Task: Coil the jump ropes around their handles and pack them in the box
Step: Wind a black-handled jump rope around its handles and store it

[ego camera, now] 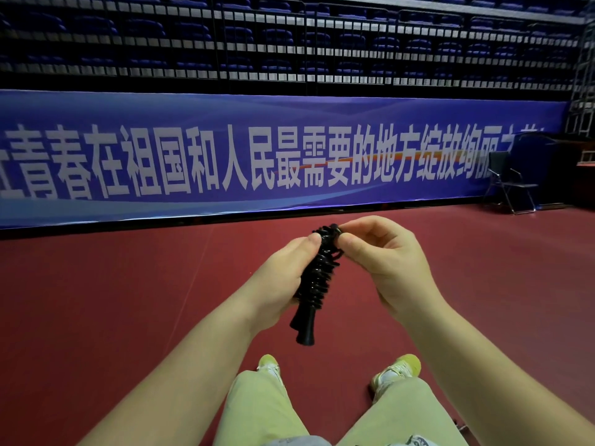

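A black jump rope (318, 278) is held upright in front of me, its cord wound in tight coils around the two black handles, whose flared ends point down. My left hand (283, 281) grips the coiled bundle from the left side, thumb near the top. My right hand (383, 255) pinches the rope's end at the top of the bundle with thumb and forefinger. No box is in view.
I stand on a dark red sports floor (112, 300); my light trousers and yellow-green shoes (399, 370) show below. A long blue banner (257, 156) runs along the wall ahead, under folded blue stands. A black folding chair (508, 185) stands at the far right.
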Demonstrator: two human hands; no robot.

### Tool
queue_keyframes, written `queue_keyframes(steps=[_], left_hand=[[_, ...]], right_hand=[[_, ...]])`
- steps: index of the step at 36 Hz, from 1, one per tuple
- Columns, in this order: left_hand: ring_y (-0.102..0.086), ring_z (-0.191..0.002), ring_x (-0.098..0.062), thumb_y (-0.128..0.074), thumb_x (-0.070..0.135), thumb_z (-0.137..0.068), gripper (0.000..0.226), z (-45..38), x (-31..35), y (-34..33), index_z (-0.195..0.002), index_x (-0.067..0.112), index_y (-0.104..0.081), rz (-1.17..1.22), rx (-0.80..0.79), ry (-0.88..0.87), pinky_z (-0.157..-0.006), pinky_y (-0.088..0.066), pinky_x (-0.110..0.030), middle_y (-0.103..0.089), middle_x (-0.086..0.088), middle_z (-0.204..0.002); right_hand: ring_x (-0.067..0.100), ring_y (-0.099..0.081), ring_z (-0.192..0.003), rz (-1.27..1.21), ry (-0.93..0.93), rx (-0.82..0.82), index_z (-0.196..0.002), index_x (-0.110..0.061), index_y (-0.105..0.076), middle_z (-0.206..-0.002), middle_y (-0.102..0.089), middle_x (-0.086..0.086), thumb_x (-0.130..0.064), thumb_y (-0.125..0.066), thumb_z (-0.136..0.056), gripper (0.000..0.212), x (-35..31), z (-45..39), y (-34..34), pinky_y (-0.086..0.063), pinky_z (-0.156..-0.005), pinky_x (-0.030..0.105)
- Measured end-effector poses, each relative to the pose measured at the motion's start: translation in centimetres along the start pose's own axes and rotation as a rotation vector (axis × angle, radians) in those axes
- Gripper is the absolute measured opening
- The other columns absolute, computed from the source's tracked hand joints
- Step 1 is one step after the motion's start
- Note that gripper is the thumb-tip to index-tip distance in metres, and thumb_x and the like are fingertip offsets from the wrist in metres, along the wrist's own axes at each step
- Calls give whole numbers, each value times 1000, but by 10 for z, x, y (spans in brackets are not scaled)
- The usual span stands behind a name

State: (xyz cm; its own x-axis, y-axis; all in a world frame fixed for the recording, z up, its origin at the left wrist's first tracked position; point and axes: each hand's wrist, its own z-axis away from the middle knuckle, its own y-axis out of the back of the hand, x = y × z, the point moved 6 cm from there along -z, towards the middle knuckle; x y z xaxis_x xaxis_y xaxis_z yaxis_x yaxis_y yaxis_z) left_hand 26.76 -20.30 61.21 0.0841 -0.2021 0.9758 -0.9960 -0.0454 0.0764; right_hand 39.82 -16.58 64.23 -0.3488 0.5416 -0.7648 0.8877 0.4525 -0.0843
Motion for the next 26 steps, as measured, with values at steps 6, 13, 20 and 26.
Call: queue_keyframes(steps=[6,13,20,26], left_hand=[[-66,-76,-7,-56,24,-94,21,1,11,9,-112,14,-53,-82,84,-156,-64,-52,-22,-65,-3,-95],[-65,-71,-8,-75,22,-81,34,7,18,18,-102,18,-49,-290,224,-334,-67,-58,-32,-62,-2,-87],[-64,-75,-10,-70,36,-66,36,8,19,22,-95,26,-49,-334,292,-401,-67,-57,-32,-62,-1,-89],[-67,-77,-15,-68,33,-70,37,4,17,23,-102,22,-53,-241,266,-386,-66,-59,-36,-63,-6,-96]], right_hand=[[13,-68,-81,18,18,-9,-74,-25,-73,-82,-74,0,-5,-77,-75,20,2,-2,-3,-51,-77,30],[17,-68,-83,-25,17,-38,-75,-29,-74,-81,-73,0,-11,-75,-71,18,9,-5,-6,-54,-82,38],[24,-68,-85,-9,36,-10,-72,-31,-74,-82,-74,1,-26,-78,-66,9,9,-10,-8,-53,-89,50],[23,-68,-87,-84,17,-49,-74,-29,-74,-85,-74,2,-36,-85,-59,19,17,-13,-7,-52,-89,44]])
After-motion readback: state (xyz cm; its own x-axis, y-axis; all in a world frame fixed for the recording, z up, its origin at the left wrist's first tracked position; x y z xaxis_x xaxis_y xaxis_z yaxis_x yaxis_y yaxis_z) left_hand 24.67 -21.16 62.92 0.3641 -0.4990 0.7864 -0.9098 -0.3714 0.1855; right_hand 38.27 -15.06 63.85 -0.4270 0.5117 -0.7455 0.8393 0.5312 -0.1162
